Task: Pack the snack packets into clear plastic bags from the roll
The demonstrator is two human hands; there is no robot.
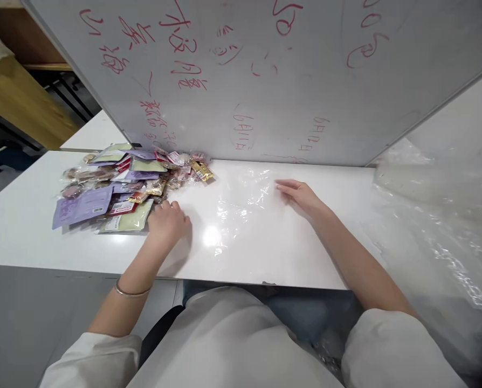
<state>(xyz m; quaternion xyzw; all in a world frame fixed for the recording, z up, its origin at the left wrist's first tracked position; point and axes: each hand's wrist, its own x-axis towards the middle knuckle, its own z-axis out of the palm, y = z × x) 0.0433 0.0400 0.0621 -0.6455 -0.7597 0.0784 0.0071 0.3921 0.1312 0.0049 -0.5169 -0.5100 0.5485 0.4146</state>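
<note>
A heap of small packaged items lies on the left of the white table: purple pouches, pale green pouches, red-and-white packets, gold packets and clear-wrapped round pieces. My left hand is at the heap's right edge, beside a pale green pouch, with its fingers curled down; what they grip, if anything, is hidden. A thin clear plastic bag lies flat in the middle. My right hand is just right of it, fingers extended and slightly apart; I cannot tell whether they touch it.
A whiteboard with red writing stands along the back edge of the white table. Large clear plastic sheeting hangs or lies at the right. Behind on the left are a yellow-brown box and another white tabletop.
</note>
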